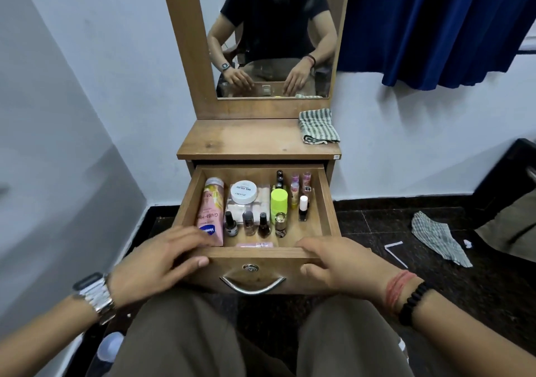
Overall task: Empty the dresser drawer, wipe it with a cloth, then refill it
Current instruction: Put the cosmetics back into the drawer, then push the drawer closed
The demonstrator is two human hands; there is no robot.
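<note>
**At the dresser: both hands on the open drawer's front edge**

Below the mirror [272, 34], the wooden drawer [324, 202] stands pulled out and full. The left hand [156, 260] rests over the front left corner, fingers loosely bent across the rim with the thumb against the front panel; motion blur keeps me from telling whether it grips. The right hand [342, 263] grips the front edge, fingers curled over the top and thumb on the panel near the metal handle [252, 286].

Inside lie a pink lotion tube [210, 211] along the left wall, a white round jar [243, 192], a lime-capped bottle [279, 202] and several small nail polish bottles [249, 223].

A checked cloth [318, 127] sits folded on the dresser's top surface [249, 139], at its right rear corner. A 2nd checked cloth [438, 240] lies crumpled on the dark floor [377, 226] to the right.
</note>
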